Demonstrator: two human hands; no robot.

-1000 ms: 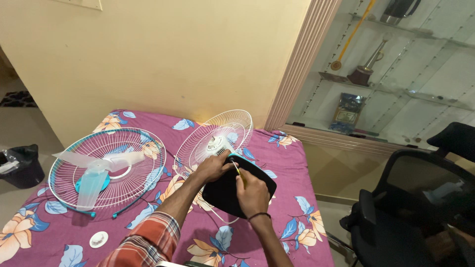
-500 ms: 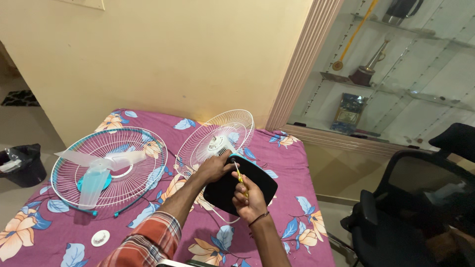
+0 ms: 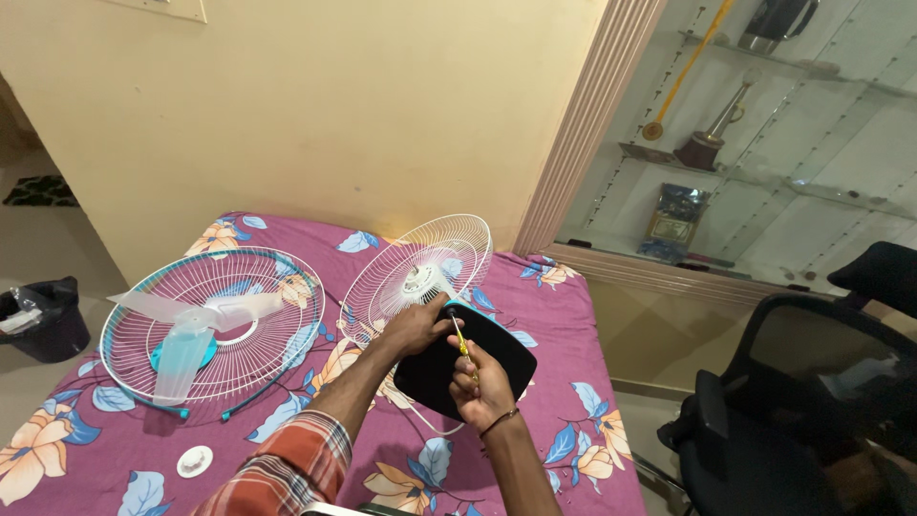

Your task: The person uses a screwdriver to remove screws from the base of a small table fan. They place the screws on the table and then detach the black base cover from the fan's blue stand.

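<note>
Yellow tool: a slim screwdriver (image 3: 462, 346) with a yellow shaft and dark tip, standing tilted, its tip at about 11 o'clock from its handle end and meeting the black fan base near the top edge.
Right hand: the right hand (image 3: 480, 384) is clenched round the lower end of the screwdriver, fingers curled tight, a thin band on the wrist.
Left hand: the left hand (image 3: 416, 328) lies on the upper left part of the black base, fingers bent and pressing on it, thumb close to the screwdriver tip; it grips the edge rather than lying flat.
Black base: the black fan base (image 3: 497, 358) rests on the bedspread, at 5 o'clock from the white rear grille (image 3: 420, 272), which it touches.
Second grille: a teal-rimmed wire grille (image 3: 215, 320) lies flat at 9 o'clock from the hands, well apart, with the translucent blade (image 3: 181, 334) on top of it.
Small cap: a white round cap (image 3: 194, 462) sits at 6 o'clock from the teal-rimmed grille.
Cloth: a purple floral bedspread (image 3: 573, 315) lies under everything.
Chair: a black office chair (image 3: 793, 411) stands at 3 o'clock.
</note>
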